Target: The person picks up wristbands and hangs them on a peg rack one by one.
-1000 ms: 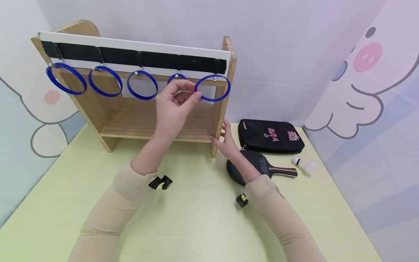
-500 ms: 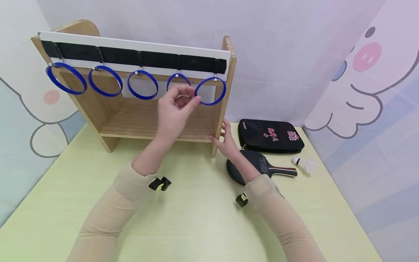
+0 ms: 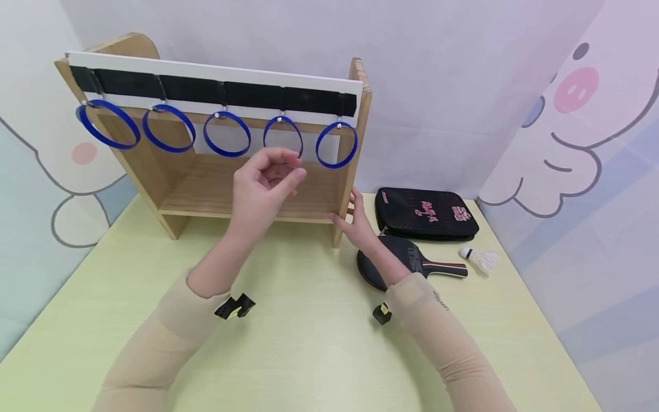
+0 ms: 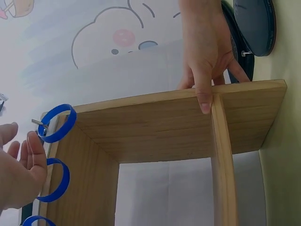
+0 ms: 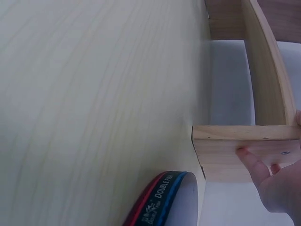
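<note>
My left hand (image 3: pixel 262 189) is in front of a wooden shelf (image 3: pixel 190 183) with its thumb and fingertips apart, holding nothing. In the head view it covers the bottom of the fourth blue ring (image 3: pixel 265 134) from the left. The rightmost blue ring (image 3: pixel 334 166) hangs freely from its hook, just beyond the fingers. Several such rings hang in a row below a black strip (image 3: pixel 247 94) on a white board. My right hand (image 3: pixel 358 229) grips the shelf's right side panel, with the thumb at the front edge by the middle board (image 4: pixel 223 160) and the fingers outside.
To the right on the table (image 3: pixel 309 332) lie a black zip case (image 3: pixel 424 214), a dark table tennis paddle (image 3: pixel 396 254) partly under my right forearm, and a white shuttlecock (image 3: pixel 483 260). A pale wall (image 3: pixel 427 114) rises behind the shelf.
My left hand pinched and turned the rightmost ring earlier; now it has let go and moved left and down. The right hand stays on the side panel.
</note>
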Demonstrator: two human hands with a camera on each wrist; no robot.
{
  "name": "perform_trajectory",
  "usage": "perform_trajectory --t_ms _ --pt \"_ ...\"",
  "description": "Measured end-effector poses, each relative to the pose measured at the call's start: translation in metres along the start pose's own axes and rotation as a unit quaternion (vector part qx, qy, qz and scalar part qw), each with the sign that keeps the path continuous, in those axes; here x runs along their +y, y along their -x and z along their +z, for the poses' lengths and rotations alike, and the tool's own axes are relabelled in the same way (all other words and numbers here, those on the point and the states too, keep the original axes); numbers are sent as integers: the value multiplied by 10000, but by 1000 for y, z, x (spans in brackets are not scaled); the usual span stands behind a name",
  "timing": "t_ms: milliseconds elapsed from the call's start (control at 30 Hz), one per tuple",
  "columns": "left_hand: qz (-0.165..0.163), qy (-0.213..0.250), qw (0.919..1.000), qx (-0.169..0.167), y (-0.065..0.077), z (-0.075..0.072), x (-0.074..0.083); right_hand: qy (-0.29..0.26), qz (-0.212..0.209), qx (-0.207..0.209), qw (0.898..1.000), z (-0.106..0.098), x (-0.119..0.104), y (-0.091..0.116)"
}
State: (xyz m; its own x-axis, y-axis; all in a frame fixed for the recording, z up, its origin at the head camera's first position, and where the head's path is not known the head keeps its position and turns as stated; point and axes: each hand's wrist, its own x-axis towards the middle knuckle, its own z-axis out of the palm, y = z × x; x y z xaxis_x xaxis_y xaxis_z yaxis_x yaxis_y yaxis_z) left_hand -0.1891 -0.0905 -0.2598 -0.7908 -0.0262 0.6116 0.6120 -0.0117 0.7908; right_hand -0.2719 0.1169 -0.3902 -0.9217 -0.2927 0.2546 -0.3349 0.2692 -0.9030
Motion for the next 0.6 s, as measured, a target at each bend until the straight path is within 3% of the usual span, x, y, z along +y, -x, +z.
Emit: perform_trajectory --t_ms 233,433,600 --pt "-75 -261 9994 -236 12 -5 7 227 -26 -27 9997 -8 -20 8" --pt "81 -552 9979 -343 18 -7 12 492 357 -138 9981 -25 -29 12" --pt "536 -1083 9918 -422 25 -13 11 860 -66 -144 9962 -50 -30 18"
